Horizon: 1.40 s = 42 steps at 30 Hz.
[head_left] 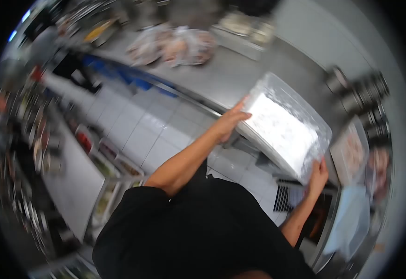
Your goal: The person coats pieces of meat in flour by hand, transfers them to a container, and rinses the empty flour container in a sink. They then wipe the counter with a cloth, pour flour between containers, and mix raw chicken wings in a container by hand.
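Both of my hands hold a clear plastic tub (284,128) with bright white contents, tilted in front of me at the steel counter's edge. My left hand (233,120) grips its near left end, thumb on the rim side. At the opposite end my right hand (318,174) is wrapped round the corner, fingers partly hidden by the wall. The tub overlaps the steel counter (203,83) in this view. What the white contents are is blurred by glare.
Plastic bags of pinkish food (173,45) lie on the counter, beside a white container (240,35). Stacked metal pots (363,95) stand by the wall. Another tub with pale pink contents (349,151) sits to the right. Behind on the left are a prep counter (73,186) and a person's dark-clothed legs (75,72).
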### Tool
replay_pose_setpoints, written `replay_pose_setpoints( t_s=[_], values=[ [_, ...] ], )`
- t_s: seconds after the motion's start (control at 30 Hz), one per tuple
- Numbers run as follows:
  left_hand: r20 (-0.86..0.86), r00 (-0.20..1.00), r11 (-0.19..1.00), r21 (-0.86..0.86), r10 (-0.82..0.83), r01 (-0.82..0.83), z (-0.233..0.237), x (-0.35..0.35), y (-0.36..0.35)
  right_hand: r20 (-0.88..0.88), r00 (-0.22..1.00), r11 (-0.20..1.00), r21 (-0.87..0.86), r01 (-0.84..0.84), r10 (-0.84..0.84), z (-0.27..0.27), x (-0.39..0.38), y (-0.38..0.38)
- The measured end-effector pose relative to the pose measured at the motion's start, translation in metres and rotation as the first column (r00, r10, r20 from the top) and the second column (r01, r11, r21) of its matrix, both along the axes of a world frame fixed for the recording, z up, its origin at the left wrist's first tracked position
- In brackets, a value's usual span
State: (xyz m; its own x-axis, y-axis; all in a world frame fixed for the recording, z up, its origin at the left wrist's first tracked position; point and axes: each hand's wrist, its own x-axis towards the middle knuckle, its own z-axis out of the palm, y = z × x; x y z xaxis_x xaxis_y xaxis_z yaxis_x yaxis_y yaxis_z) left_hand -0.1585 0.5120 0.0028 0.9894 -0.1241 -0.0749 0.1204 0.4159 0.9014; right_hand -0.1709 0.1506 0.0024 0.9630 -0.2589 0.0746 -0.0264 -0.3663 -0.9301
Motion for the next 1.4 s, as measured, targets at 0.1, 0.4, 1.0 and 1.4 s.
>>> replay_pose_setpoints(
  t_s=[0.1,0.4,1.0,1.4],
  values=[
    [-0.026,0.977,0.974,-0.073,0.213,-0.214,0.028,-0.065,-0.002,0.097,0.967,0.961,0.124,-0.246,0.235,0.032,-0.006,0.012],
    [-0.010,0.635,0.622,-0.196,0.772,-0.758,0.039,-0.217,0.136,0.099,0.684,0.681,0.072,-0.729,0.723,0.048,0.003,0.227],
    [-0.086,0.154,0.115,-0.350,0.984,-0.930,0.030,-0.271,0.426,-0.006,0.316,0.311,-0.163,-0.936,0.949,0.049,0.064,0.679],
    [-0.205,-0.139,-0.184,-0.219,0.969,-0.958,-0.014,-0.195,0.698,-0.041,0.141,0.144,0.061,-0.988,0.989,0.025,0.135,0.992]
  ],
)
